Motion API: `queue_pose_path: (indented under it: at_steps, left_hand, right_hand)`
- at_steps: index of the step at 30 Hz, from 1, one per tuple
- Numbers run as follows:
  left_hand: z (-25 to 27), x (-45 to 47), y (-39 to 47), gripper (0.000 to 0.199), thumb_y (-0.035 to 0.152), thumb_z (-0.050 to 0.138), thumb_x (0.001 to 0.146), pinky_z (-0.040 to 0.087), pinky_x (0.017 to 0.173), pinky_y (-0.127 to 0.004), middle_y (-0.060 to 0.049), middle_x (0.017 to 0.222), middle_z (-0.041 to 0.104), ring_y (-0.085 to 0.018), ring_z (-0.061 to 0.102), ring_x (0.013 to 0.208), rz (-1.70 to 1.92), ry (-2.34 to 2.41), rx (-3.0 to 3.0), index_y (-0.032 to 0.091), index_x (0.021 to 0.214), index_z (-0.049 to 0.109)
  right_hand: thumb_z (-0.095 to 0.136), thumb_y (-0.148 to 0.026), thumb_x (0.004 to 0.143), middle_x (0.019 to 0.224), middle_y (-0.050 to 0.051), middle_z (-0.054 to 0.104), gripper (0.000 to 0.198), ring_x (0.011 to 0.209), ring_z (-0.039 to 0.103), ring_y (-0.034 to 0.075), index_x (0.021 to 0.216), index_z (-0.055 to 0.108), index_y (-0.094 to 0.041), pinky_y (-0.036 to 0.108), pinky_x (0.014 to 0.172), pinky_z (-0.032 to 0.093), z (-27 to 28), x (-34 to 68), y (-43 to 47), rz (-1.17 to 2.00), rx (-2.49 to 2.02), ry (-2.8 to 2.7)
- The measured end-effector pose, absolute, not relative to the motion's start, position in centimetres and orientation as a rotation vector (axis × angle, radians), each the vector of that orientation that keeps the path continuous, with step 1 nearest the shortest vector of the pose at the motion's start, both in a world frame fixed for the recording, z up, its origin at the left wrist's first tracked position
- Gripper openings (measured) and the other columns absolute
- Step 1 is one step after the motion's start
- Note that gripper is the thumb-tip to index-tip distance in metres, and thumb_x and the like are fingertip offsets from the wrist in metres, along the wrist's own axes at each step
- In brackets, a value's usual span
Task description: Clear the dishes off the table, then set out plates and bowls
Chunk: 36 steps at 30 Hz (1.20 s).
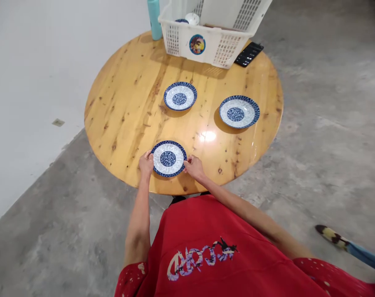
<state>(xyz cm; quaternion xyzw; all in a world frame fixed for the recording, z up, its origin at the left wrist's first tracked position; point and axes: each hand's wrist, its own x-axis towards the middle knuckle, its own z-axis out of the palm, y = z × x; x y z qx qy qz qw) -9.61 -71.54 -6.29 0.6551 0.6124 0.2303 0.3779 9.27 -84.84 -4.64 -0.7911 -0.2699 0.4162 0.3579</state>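
A blue-and-white plate [168, 159] is at the near edge of the round wooden table [119, 119]. My left hand [146, 162] grips its left rim, and my right hand [193, 166] pinches the right rim with thumb and fingers. Whether the plate rests on the wood or is slightly raised, I cannot tell. Farther back lies a second patterned plate [179, 98]. To the right sits a third, similar plate [237, 114], untouched by either hand.
At the table's far side stands a white plastic basket [181, 39] with some dishes inside. A turquoise bottle [155, 20] is beside it on the left, and a black phone-like device [248, 54] lies at its right. Another person's foot [332, 237] shows at lower right.
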Motion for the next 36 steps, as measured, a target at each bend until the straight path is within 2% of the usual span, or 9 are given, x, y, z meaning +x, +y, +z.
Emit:
queue_pose_path:
  at_steps: [14, 20, 23, 28, 31, 36]
  left_hand:
    - [-6.1, -9.6, -70.6, 0.034, 0.026, 0.049, 0.087, 0.051, 0.093, -0.032, -0.007, 0.11, 0.078, -0.023, 0.068, 0.106, 0.528, 1.494, 1.714, 0.02, 0.108, 0.075]
    - [-6.0, -9.9, -70.8, 0.023, 0.025, 0.05, 0.087, 0.049, 0.084, -0.028, -0.007, 0.092, 0.075, -0.021, 0.067, 0.09, 0.588, 1.332, 1.736, 0.017, 0.09, 0.072]
    - [-6.2, -10.6, -71.0, 0.02, 0.029, 0.052, 0.089, 0.047, 0.076, -0.026, -0.005, 0.086, 0.072, -0.019, 0.063, 0.083, 0.604, 1.244, 1.674, 0.017, 0.087, 0.068]
    - [-6.3, -11.2, -71.3, 0.024, 0.03, 0.051, 0.09, 0.037, 0.064, -0.023, 0.002, 0.064, 0.051, -0.014, 0.049, 0.068, 0.56, 1.206, 1.699, 0.019, 0.068, 0.053]
    - [-6.3, -10.7, -71.1, 0.025, 0.027, 0.049, 0.089, 0.035, 0.063, -0.023, 0.002, 0.062, 0.045, -0.014, 0.047, 0.067, 0.557, 1.24, 1.731, 0.02, 0.066, 0.048]
    - [-6.2, -10.1, -70.3, 0.024, 0.027, 0.047, 0.09, 0.038, 0.066, -0.023, 0.0, 0.065, 0.049, -0.015, 0.05, 0.072, 0.493, 1.293, 1.792, 0.02, 0.068, 0.05]
  right_hand:
    - [0.055, -0.008, 0.085, 0.048, -0.005, 0.058, 0.021, 0.048, 0.066, 0.018, 0.074, 0.046, -0.024, 0.023, 0.047, 0.049, -4.4, 8.8, -84.7, 1.041, -2.008, -0.592]
    - [0.054, -0.007, 0.086, 0.05, -0.002, 0.06, 0.019, 0.051, 0.065, 0.018, 0.073, 0.051, -0.022, 0.024, 0.049, 0.051, -4.0, 9.1, -85.2, 1.104, -2.03, -0.549]
    - [0.056, -0.007, 0.086, 0.053, 0.0, 0.061, 0.019, 0.052, 0.065, 0.018, 0.073, 0.053, -0.021, 0.025, 0.052, 0.053, -4.5, 9.3, -85.3, 1.093, -1.998, -0.534]
    - [0.059, -0.009, 0.087, 0.057, 0.002, 0.063, 0.019, 0.056, 0.066, 0.02, 0.074, 0.053, -0.021, 0.03, 0.056, 0.057, -4.8, 9.1, -85.5, 1.057, -2.006, -0.498]
    - [0.059, -0.011, 0.088, 0.058, 0.001, 0.062, 0.02, 0.057, 0.066, 0.02, 0.074, 0.052, -0.023, 0.031, 0.057, 0.059, -4.6, 9.1, -85.4, 1.047, -2.038, -0.497]
    - [0.057, -0.01, 0.091, 0.059, 0.002, 0.063, 0.019, 0.059, 0.066, 0.018, 0.078, 0.052, -0.022, 0.028, 0.058, 0.058, -4.7, 9.6, -84.7, 1.062, -2.058, -0.52]
